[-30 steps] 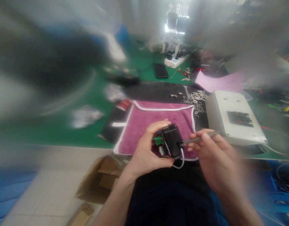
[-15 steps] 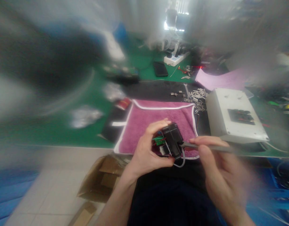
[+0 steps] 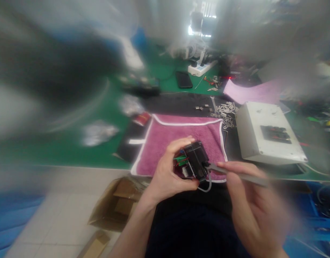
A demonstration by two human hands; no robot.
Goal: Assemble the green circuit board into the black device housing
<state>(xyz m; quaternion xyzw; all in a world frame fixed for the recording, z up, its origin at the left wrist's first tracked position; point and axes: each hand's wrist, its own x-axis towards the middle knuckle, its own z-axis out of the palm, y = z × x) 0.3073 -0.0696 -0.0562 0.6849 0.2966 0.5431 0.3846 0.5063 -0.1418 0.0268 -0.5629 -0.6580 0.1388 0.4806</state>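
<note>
A black device with a green circuit board and thin wires on its left side is held over the pink cloth. My left hand wraps round it from the left, fingers at the top and thumb at the bottom. My right hand grips a grey metal wrench, whose head touches the device's right side. A grey cable loops from the device's lower right edge.
Right of the cloth stands a white box. Small metal parts lie behind, near a phone and a power strip. A cardboard box is on the floor at lower left.
The handle end of the wrench has swung slightly down with my right hand, its head still at the device. My left hand and the device have hardly moved.
</note>
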